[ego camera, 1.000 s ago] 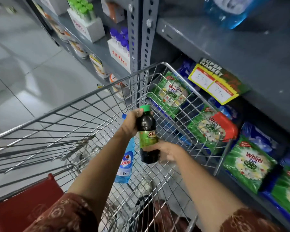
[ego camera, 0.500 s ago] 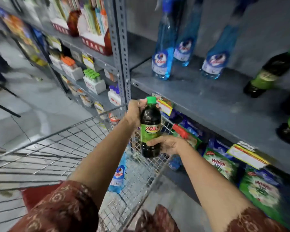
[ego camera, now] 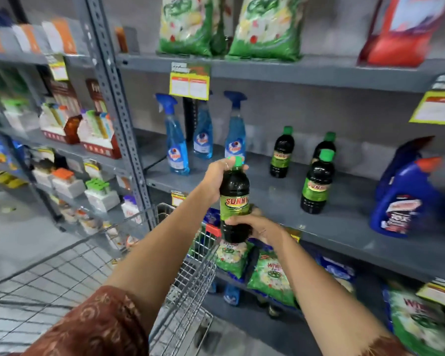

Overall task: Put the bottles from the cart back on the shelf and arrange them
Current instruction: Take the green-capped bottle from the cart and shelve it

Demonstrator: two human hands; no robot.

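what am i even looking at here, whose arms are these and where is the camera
The camera sits on a person's head, looking forward and down, so the arms are that person's own. It is one view only.

They stand at a grey shop shelf beside a wire cart. The left hand grips a dark Sunny bottle near its green cap, and the right hand holds it lower down. The bottle is in the air, in front of the shelf edge.

On the shelf stand three blue spray bottles, three more dark bottles with green caps and a blue jug. Green packets fill the shelf below.
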